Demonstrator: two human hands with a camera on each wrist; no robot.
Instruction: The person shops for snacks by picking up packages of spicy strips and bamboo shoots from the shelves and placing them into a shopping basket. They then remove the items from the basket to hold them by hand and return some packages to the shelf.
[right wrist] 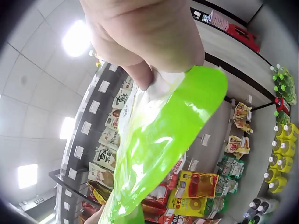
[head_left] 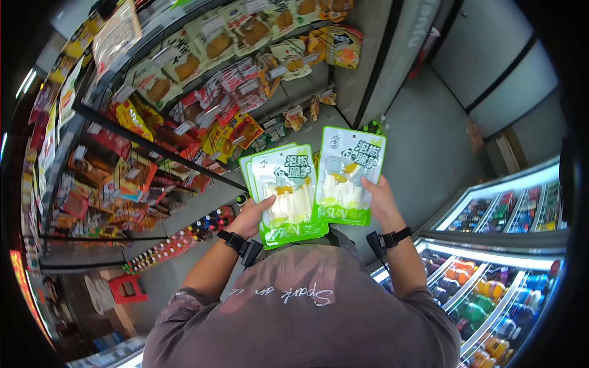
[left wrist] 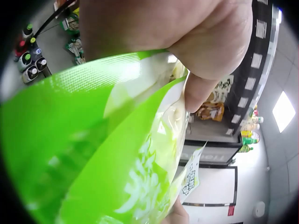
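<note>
My left hand (head_left: 250,216) grips a small stack of green snack packs (head_left: 285,193) with pale strips showing through a clear window. My right hand (head_left: 380,199) holds a single matching green pack (head_left: 348,175) by its right edge, right beside the stack. In the left wrist view the stack of green packs (left wrist: 93,154) fills the frame under my left hand's fingers (left wrist: 205,42). In the right wrist view the single green pack (right wrist: 159,140) hangs pinched under my right hand's fingers (right wrist: 145,37). Both packs are raised in front of my chest.
Snack shelves (head_left: 184,104) packed with bagged goods rise at the left and ahead. Drink bottles (head_left: 184,236) line the floor-level shelf at the left. A chiller (head_left: 491,294) of bottled drinks stands at the right. A red stool (head_left: 127,287) sits at the lower left.
</note>
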